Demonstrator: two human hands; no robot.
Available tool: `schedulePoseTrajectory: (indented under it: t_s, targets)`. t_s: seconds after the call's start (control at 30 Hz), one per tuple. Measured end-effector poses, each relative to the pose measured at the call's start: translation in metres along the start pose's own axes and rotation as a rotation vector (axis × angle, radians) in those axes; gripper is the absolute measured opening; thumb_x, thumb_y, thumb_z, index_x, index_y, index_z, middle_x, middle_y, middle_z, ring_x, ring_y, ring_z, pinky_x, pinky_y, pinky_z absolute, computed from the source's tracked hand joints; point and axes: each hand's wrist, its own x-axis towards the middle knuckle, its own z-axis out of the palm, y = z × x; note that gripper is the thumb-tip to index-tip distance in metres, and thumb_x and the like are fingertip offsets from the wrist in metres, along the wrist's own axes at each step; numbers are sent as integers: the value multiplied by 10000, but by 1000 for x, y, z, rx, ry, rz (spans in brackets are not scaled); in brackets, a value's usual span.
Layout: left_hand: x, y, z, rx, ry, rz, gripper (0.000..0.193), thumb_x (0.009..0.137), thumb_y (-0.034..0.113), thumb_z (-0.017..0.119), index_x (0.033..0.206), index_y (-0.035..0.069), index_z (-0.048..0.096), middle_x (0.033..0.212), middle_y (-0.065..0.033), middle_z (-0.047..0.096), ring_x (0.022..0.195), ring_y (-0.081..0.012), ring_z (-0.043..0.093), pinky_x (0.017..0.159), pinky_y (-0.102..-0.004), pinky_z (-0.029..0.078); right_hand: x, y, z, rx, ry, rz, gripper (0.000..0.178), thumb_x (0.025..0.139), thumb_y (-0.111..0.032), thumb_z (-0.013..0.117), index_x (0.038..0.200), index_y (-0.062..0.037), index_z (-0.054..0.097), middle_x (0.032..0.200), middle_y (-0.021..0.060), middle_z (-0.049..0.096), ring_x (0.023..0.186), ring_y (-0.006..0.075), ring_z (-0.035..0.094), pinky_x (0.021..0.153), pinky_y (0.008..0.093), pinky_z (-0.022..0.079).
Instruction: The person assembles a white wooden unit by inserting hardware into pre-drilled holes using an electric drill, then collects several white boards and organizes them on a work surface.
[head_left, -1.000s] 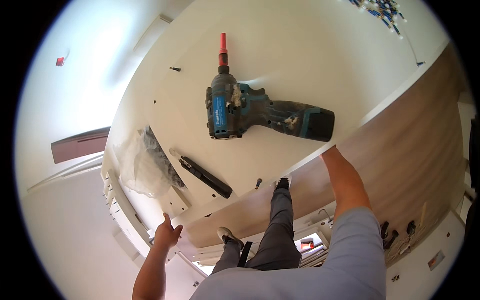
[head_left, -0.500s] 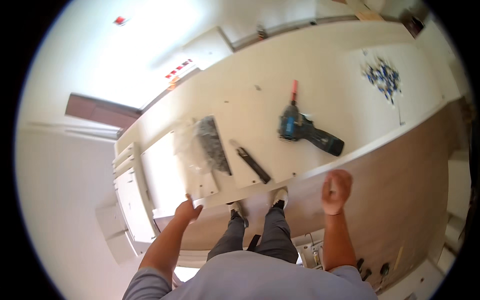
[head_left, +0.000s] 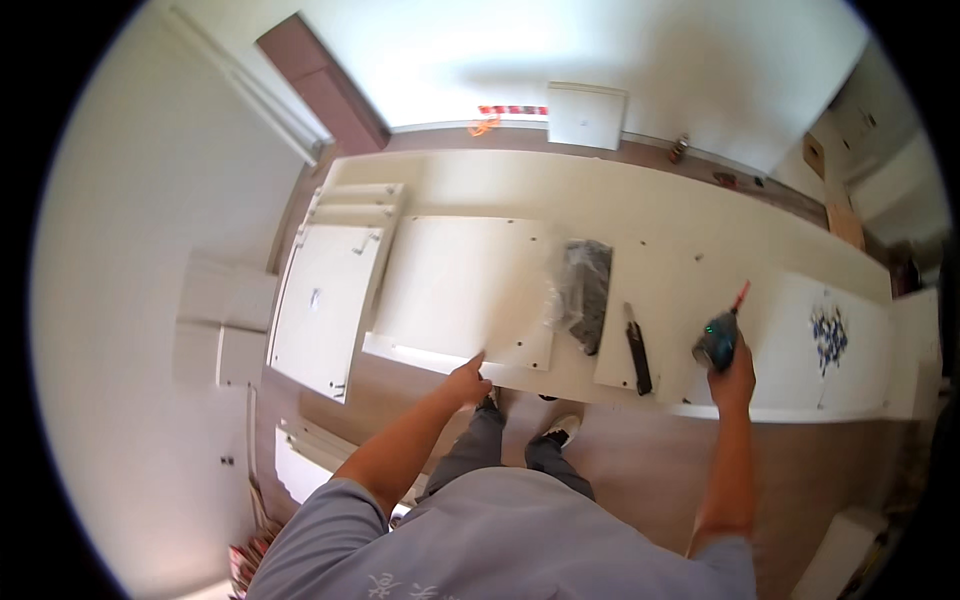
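Observation:
My right hand (head_left: 733, 380) is wrapped round the handle of a dark and blue cordless driver (head_left: 714, 343). A red bit points up from its nose, and a small green light shows on its body. My left hand (head_left: 467, 384) is at the near edge of a white panel (head_left: 455, 285), one finger stretched toward it; whether it touches is unclear. It holds nothing that I can see. Between my hands, a black utility knife (head_left: 638, 352) lies on a white panel, blade end away from me. Left of the knife is a clear plastic bag (head_left: 585, 290) with dark contents.
Several white boards (head_left: 325, 290) are stacked at the table's left end. A pile of small blue and metallic fittings (head_left: 828, 335) lies on the right. Beyond the table, a white panel (head_left: 585, 115) leans on the wall beside red-and-white tape (head_left: 512, 110).
My right hand has come to the driver, which lay on the table before, and now grips it. My left hand has moved along the panel's near edge. The view has turned leftward.

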Motion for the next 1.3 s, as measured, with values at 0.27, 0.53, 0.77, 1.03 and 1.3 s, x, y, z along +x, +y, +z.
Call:
schedulePoseTrajectory:
  t_s: [0.27,0.53,0.77,1.03,1.3]
  targets:
    - [-39,-46,-14,-1275,-214,-322,234,1021,314,639,1054,83,624,766,25,567,528,-64,376,473,-248,307,-135,-143,10,1300,-583,440,613,747,-108,737,1326,6,571,1119,179,700,872,249,712,780,396,606]
    - [-7,-28,-66,-1250,-359,-147,303,1058,377,564,974,86,581,679,36,438,507,-65,350,451,-242,286,-153,-257,51,1262,-789,432,532,851,87,650,1371,31,551,1212,174,702,1067,235,690,870,372,581]
    - [8,-25,-83,-1176,-648,-71,290,1071,359,531,957,94,563,654,29,413,504,-79,352,438,-248,273,-150,-300,60,1105,-777,487,445,852,74,666,1292,25,625,1177,131,721,1030,193,690,888,336,563]
    - [27,-38,-99,-1087,-645,-65,287,1073,364,527,955,105,565,649,48,389,516,-71,327,465,-254,269,-159,-325,54,1051,-669,519,552,821,22,682,1358,33,554,1219,175,686,1077,256,685,832,383,597]
    - [35,-39,-93,-926,-735,29,316,1046,416,554,1017,103,584,675,17,449,528,-94,392,465,-269,313,-149,-344,68,1143,-657,662,447,861,38,636,1307,24,607,1171,154,705,1026,240,697,853,381,596]
